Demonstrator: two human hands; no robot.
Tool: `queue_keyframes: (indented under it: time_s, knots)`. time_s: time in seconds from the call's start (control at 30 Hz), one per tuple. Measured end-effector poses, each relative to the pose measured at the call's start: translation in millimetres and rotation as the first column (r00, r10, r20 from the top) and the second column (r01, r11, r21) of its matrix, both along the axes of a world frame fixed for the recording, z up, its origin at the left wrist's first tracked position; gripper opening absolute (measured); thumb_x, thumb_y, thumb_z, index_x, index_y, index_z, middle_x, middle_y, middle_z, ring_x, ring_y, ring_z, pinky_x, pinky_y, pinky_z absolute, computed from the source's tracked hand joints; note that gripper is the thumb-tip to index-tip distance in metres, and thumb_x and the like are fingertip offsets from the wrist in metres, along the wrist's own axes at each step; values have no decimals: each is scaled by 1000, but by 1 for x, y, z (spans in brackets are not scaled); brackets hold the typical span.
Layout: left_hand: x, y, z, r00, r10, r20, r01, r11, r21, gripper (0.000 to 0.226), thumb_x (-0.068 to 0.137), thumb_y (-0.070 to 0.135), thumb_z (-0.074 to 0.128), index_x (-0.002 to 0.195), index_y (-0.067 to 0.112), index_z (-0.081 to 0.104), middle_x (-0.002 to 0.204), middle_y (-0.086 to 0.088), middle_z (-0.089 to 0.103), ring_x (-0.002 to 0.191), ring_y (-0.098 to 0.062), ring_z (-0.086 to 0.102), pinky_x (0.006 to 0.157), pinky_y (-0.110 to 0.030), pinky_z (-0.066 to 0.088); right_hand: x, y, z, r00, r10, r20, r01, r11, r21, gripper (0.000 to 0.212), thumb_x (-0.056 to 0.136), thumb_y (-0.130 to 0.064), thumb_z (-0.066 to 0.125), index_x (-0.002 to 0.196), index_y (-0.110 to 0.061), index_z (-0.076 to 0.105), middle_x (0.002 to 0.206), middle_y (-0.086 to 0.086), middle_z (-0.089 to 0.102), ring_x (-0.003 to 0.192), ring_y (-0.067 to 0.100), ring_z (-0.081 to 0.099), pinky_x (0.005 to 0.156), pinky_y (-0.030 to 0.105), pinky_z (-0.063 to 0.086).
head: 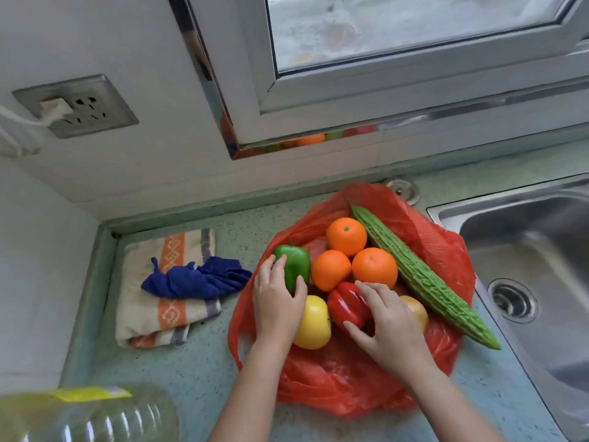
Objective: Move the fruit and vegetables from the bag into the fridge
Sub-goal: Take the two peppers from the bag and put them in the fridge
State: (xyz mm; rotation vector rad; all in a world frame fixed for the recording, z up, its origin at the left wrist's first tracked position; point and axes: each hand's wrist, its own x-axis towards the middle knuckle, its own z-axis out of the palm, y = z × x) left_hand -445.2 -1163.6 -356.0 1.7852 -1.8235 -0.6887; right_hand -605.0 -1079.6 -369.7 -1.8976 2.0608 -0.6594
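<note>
— Fruit and vegetables, where?
— On the opened red bag (427, 247) on the bench (197, 371). Left hand (277, 301) curls around the green pepper (294, 266); right hand (387, 327) rests spread on the red pepper (345, 306).
— Beyond?
— Three oranges (346, 236) at 12 o'clock, bitter gourd (424, 275) at 2.

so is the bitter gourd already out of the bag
No, the bitter gourd lies across the open red bag beside the oranges.

- My right hand (387, 323) covers most of a yellowish fruit (416, 309) and part of the red pepper (347, 306).
- The sink (522, 250) runs off the right edge.
- The bottle (89, 416), bottom-left corner, is blurred and cropped.
</note>
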Motion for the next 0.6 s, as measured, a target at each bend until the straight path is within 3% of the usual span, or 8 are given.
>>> queue_keyframes:
  time_s: [0.27,0.37,0.47,0.6]
  knots:
    - [-11,-14,-12,999,32,40,-32,999,7,61,83,25,64,136,9,40,142,-12,35,132,-25,32,106,-33,27,1,-3,-7,1000,-15,-9,15,999,45,68,67,-58,54,119,-14,56,104,2,60,88,23,60,76,34,47]
    - [-13,-20,-13,998,48,39,-49,999,14,65,81,27,67,136,7,38,140,-13,37,130,-26,34,105,-34,29,0,-4,-7,998,-7,-58,10,998,60,72,64,-60,54,121,-15,55,104,0,60,91,21,60,81,41,48]
    - [-16,-26,-14,997,56,53,-59,997,41,71,79,30,68,138,8,34,139,-12,38,129,-26,34,104,-34,29,-2,-3,-10,994,3,-111,6,997,81,80,57,-61,63,122,-16,53,105,1,61,92,22,62,86,50,46]
    - [-18,-34,-15,996,80,41,-84,992,97,79,77,33,71,140,11,29,141,-12,37,130,-27,34,105,-36,30,-2,-2,-12,982,24,-190,-4,994,105,94,45,-58,78,124,-15,51,106,3,62,91,22,64,86,52,46]
